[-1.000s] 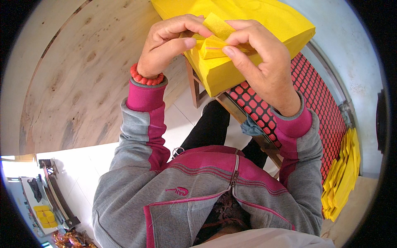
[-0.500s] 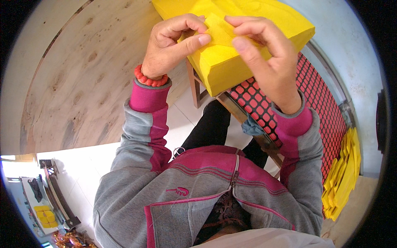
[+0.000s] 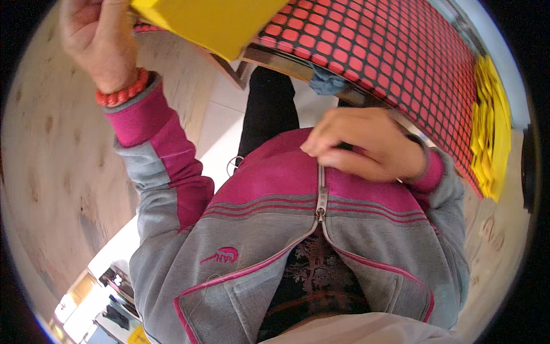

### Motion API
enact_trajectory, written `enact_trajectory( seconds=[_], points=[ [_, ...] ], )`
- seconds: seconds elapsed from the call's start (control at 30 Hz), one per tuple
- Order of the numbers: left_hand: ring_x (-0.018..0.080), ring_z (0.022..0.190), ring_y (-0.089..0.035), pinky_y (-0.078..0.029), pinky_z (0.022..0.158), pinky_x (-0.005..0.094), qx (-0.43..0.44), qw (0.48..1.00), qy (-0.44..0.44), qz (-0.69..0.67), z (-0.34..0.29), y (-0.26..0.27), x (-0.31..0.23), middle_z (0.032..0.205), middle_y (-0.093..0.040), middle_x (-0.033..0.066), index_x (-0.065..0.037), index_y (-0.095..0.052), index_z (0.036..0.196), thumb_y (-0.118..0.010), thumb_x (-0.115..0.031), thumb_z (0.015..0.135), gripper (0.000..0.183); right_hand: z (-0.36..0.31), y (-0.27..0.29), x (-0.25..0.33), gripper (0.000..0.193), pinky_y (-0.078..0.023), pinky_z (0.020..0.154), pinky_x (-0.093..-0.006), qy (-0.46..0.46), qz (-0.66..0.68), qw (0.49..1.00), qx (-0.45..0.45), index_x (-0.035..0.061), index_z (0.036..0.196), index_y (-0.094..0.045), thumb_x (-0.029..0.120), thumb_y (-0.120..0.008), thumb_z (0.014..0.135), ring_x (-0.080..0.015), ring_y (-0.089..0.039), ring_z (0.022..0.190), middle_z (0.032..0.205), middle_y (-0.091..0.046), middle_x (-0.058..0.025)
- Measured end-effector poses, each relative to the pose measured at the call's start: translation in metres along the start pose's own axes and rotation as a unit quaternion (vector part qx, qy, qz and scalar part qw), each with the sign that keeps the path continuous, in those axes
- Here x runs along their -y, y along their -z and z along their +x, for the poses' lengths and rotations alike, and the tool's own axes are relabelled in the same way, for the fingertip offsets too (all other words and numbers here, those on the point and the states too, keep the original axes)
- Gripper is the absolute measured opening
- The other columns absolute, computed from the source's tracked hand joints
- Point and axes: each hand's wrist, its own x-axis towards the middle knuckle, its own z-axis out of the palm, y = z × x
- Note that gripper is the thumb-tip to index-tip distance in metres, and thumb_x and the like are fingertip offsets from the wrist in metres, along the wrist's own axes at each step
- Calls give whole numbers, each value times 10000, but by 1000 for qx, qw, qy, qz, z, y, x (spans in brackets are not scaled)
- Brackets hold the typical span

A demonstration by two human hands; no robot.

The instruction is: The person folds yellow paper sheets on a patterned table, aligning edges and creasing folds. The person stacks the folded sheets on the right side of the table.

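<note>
A yellow fabric piece with a folded, box-like corner (image 3: 212,26) reaches in from the top edge, lying at the near end of the red-and-black table cover. Beside its left side is my left hand (image 3: 102,43), with a red bead bracelet (image 3: 123,94) at the wrist. The picture's top edge cuts off those fingertips, so their grip is hidden. My right hand (image 3: 361,143) is in front of my jacket (image 3: 275,172), close to the zip. Its fingers are curled toward the thumb and slightly blurred; whatever they may hold cannot be made out.
The red-and-black checked cover (image 3: 366,46) spreads over the table ahead and right. A stack of folded yellow fabric (image 3: 490,132) lies at its right end. Bluish cloth (image 3: 326,80) hangs under the table's near edge. A wooden board (image 3: 63,149) stands at the left.
My right hand has left the yellow fabric and come back to my jacket front. My left hand now appears farther left. The whole view has shifted, putting the yellow fabric higher and farther left.
</note>
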Motion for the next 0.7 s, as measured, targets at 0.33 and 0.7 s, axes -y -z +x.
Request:
enact_trajectory(
  seconds=[0.33,0.7],
  points=[
    [227,1023,-671,-509,955,313,168,973,-57,145,13,27,3,1063,-709,150,46,-689,1049,-575,21,950,153,-48,-49,-181,318,-475,902,-470,-191,-409,850,-270,65,1218,-600,195,-580,928,-378,-583,1103,1166,-610,-196],
    [131,936,-608,-478,778,233,211,971,106,-30,1,9,-23,1059,-666,86,36,-699,1028,-486,14,917,241,-35,-33,-211,384,-439,951,-499,-199,-495,800,-275,31,1269,-602,242,-585,949,-392,-557,1144,1205,-611,-220]
  ],
)
